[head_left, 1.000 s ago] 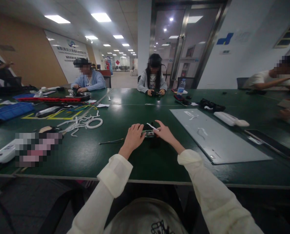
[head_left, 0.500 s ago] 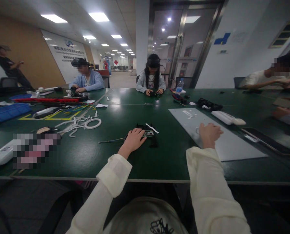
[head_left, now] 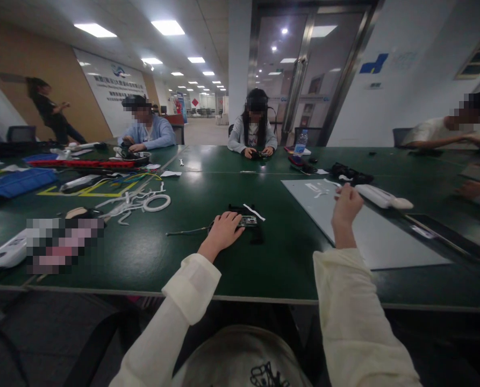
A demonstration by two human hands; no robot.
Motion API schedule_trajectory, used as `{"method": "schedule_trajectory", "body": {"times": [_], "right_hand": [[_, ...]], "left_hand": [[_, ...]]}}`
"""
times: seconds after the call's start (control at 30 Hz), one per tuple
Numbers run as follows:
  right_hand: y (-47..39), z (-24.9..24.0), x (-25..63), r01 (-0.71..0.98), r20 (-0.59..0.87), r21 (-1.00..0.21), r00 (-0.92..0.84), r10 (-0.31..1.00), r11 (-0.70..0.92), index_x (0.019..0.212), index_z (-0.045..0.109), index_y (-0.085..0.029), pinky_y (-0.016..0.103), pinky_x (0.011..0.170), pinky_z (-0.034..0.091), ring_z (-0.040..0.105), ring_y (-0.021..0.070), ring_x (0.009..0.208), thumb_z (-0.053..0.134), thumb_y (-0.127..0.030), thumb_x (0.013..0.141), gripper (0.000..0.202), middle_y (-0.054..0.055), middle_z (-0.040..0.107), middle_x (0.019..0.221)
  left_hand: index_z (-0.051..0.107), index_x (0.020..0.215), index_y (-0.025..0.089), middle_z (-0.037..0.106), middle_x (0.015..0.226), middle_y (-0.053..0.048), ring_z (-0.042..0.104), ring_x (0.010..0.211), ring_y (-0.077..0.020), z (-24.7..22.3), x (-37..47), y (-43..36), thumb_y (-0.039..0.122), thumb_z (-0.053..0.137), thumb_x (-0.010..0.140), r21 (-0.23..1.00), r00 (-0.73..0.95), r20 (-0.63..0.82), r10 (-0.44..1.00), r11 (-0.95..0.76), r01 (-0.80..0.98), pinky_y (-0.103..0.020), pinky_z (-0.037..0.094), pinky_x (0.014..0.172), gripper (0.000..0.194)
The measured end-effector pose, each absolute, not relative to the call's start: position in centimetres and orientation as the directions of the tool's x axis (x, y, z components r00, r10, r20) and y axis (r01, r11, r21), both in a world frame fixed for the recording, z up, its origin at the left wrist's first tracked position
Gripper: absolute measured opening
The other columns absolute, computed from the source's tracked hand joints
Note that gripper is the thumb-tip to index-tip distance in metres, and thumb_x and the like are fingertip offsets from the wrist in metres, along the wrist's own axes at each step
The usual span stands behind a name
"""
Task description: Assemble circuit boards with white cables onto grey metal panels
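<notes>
The left hand presses flat on the small green circuit board; right of it, the right hand pinches a thin white strip, best lifted slowly.

Open-plan assembly workshop inside an office building. Long green tabletop shared by several seated people, each bent over small electronics. Small circuit board with loose wires near the middle, blue parts bin and coloured wires at the left, grey metal panel at the right. Ceiling light panels in rows, glass double door behind, printed wall banner along the corridor.
</notes>
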State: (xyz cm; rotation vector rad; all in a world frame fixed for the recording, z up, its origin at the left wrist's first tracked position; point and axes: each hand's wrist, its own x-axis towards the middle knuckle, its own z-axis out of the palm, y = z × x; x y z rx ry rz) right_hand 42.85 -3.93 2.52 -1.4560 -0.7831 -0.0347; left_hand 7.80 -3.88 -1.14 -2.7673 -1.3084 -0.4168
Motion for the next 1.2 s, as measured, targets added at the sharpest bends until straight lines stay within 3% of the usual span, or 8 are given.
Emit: {"method": "schedule_trajectory", "body": {"times": [0.03, 0.1, 0.23, 0.37, 0.47, 0.63, 0.87, 1.2], "right_hand": [[-3.7, 2.8, 41.4, 0.401, 0.484, -0.875, 0.747, 0.456, 0.271, 0.078, 0.055, -0.016, 0.022, 0.06, 0.043, 0.055, 0.0118, 0.074, 0.035, -0.055, 0.083, 0.043, 0.004, 0.057, 0.078], [-3.3, 3.2, 37.8, 0.196, 0.416, -0.901, 0.637, 0.649, 0.386, 0.075, 0.053, -0.018, 0.018, 0.053, 0.038, 0.053, 0.0082, 0.064, 0.049, -0.056, 0.074, 0.038, -0.001, 0.053, 0.069], [-3.5, 3.3, 30.2, -0.062, 0.232, -0.967, 0.189, 0.954, 0.248, 0.072, 0.054, -0.018, 0.016, 0.043, 0.028, 0.041, 0.0047, 0.048, 0.063, -0.051, 0.065, 0.035, -0.005, 0.047, 0.055], [-4.8, 3.2, 24.0, -0.099, 0.151, -0.986, -0.229, 0.962, 0.132, 0.076, 0.055, -0.017, 0.016, 0.041, 0.02, 0.035, 0.0032, 0.044, 0.062, -0.048, 0.069, 0.033, -0.006, 0.045, 0.053], [-5.8, 3.0, 21.3, -0.086, 0.064, -0.996, -0.385, 0.92, 0.033, 0.075, 0.054, -0.016, 0.017, 0.041, 0.021, 0.035, 0.0032, 0.044, 0.064, -0.048, 0.069, 0.034, -0.007, 0.045, 0.053], [-6.3, 2.3, 20.3, 0.162, -0.005, -0.984, -0.436, 0.9, 0.073, 0.069, 0.056, -0.014, 0.017, 0.043, 0.028, 0.04, 0.0037, 0.044, 0.061, -0.045, 0.073, 0.032, -0.004, 0.049, 0.053], [-6.1, 1.7, 20.4, 0.431, -0.086, -0.899, -0.342, 0.936, 0.075, 0.056, 0.058, -0.012, 0.018, 0.039, 0.029, 0.04, 0.0037, 0.037, 0.061, -0.028, 0.075, 0.025, -0.003, 0.05, 0.045], [-6.2, 2.1, 21.2, 0.584, -0.196, -0.81, -0.351, 0.915, 0.05, 0.053, 0.058, -0.013, 0.017, 0.037, 0.032, 0.042, 0.0046, 0.036, 0.058, -0.053, 0.075, 0.045, 0.0, 0.052, 0.043]], "left_hand": [[0.041, 0.128, 0.022, 0.044, 0.133, -0.008, 0.036, 0.124, -0.0248, -1.1, 7.8, -3.9, 0.041, 0.032, 0.091, 0.068, 0.604, 0.266, 0.751, -0.64, 0.765, -0.044, 0.034, 0.098, 0.042], [0.041, 0.127, 0.023, 0.044, 0.133, -0.008, 0.036, 0.124, -0.0247, -1.0, 7.8, -4.0, 0.04, 0.032, 0.091, 0.068, 0.6, 0.268, 0.754, -0.636, 0.769, -0.044, 0.034, 0.098, 0.041], [0.042, 0.126, 0.023, 0.046, 0.131, -0.008, 0.038, 0.122, -0.0248, -0.8, 7.9, -4.2, 0.039, 0.034, 0.091, 0.049, 0.587, 0.269, 0.764, -0.619, 0.784, -0.044, 0.034, 0.097, 0.039], [0.047, 0.121, 0.021, 0.049, 0.128, -0.009, 0.042, 0.117, -0.0249, -1.1, 8.1, -4.2, 0.04, 0.033, 0.091, 0.03, 0.587, 0.309, 0.749, -0.624, 0.781, -0.044, 0.036, 0.094, 0.038], [0.053, 0.115, 0.019, 0.053, 0.123, -0.01, 0.044, 0.115, -0.0255, -1.7, 8.0, -3.9, 0.038, 0.035, 0.09, 0.032, 0.586, 0.318, 0.745, -0.627, 0.779, -0.044, 0.036, 0.095, 0.037], [0.051, 0.121, 0.018, 0.05, 0.127, -0.011, 0.039, 0.119, -0.0264, -2.2, 7.7, -3.7, 0.031, 0.044, 0.085, 0.036, 0.592, 0.293, 0.751, -0.627, 0.778, -0.043, 0.032, 0.099, 0.039], [0.041, 0.13, 0.02, 0.042, 0.134, -0.01, 0.033, 0.123, -0.027, -2.1, 7.6, -3.7, 0.029, 0.043, 0.083, -0.009, 0.612, 0.254, 0.749, -0.631, 0.776, -0.042, 0.033, 0.096, 0.048], [0.038, 0.13, 0.02, 0.042, 0.134, -0.01, 0.033, 0.122, -0.0265, -1.3, 7.7, -4.0, 0.026, 0.047, 0.08, -0.014, 0.626, 0.233, 0.744, -0.642, 0.767, -0.041, 0.035, 0.094, 0.051]]}}
